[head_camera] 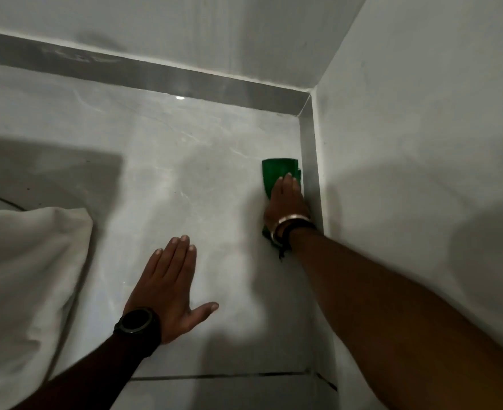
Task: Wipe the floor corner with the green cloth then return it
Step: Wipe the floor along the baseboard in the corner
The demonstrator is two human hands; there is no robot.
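Note:
A green cloth [275, 171] lies flat on the pale tiled floor [185, 179], right against the skirting of the right wall and a short way below the floor corner [299, 113]. My right hand [285, 199] presses down on the cloth with its fingers flat; green shows beyond the fingertips and a bit by the wrist. A bangle and dark threads ring that wrist. My left hand [170, 288] rests palm down on the bare floor, fingers apart, holding nothing, with a black watch on the wrist.
Two white walls meet at the upper right, each with a grey skirting strip [155, 72]. A white pillow or bedding [22, 276] fills the lower left. A dark grout line [220, 375] crosses the floor near the bottom.

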